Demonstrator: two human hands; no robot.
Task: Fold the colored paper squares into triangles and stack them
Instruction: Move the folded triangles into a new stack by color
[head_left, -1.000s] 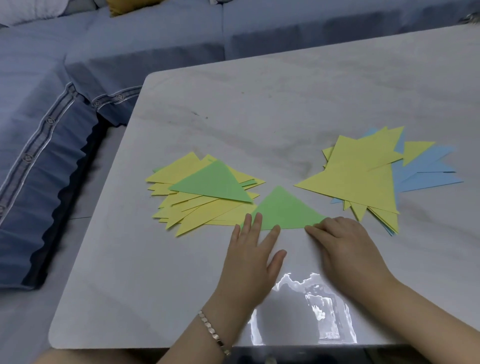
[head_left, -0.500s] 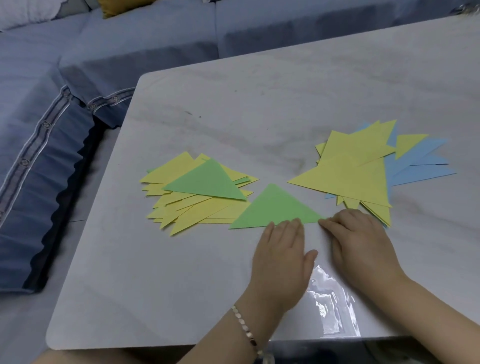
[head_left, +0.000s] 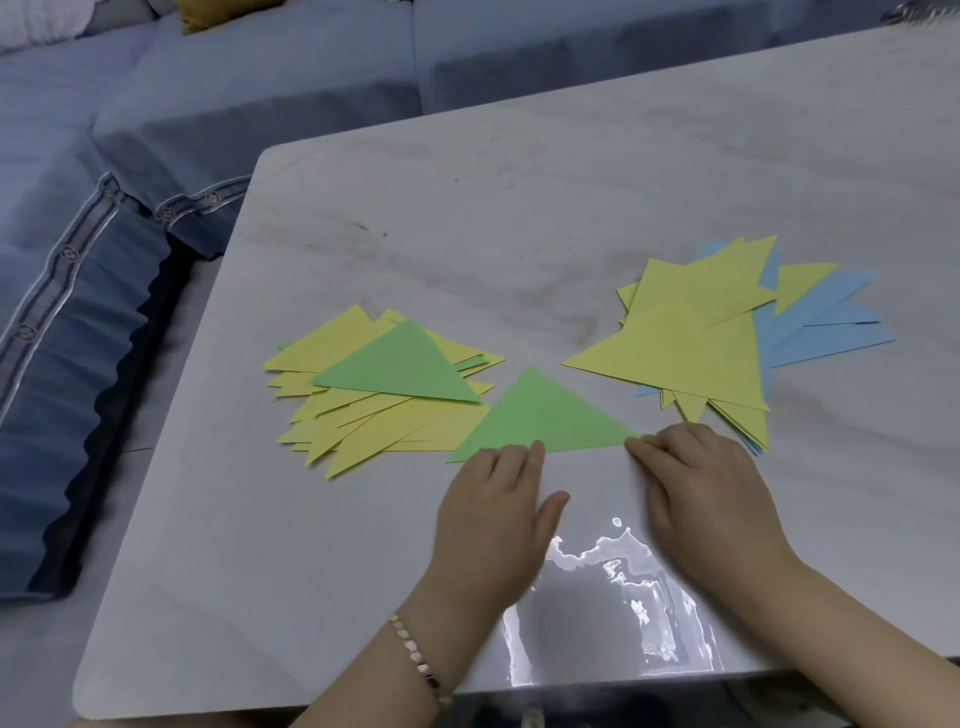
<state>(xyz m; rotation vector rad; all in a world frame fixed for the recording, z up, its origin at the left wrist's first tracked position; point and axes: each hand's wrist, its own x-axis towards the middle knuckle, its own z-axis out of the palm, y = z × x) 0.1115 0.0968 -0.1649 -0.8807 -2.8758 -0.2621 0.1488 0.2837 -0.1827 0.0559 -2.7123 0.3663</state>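
green triangle flat on counter between left stack and right pile | left hand fingers straight, pressing fold edge | right hand fingertips pinning right corner, holding nothing | risk: uneven pressure may skew crease or slide sheet

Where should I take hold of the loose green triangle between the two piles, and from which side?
Take the green triangle by its long near edge, coming from the near side. It lies flat on the table, so you would likely need to slide a thumb under that edge and pinch. The left hand and right hand both touch it there.
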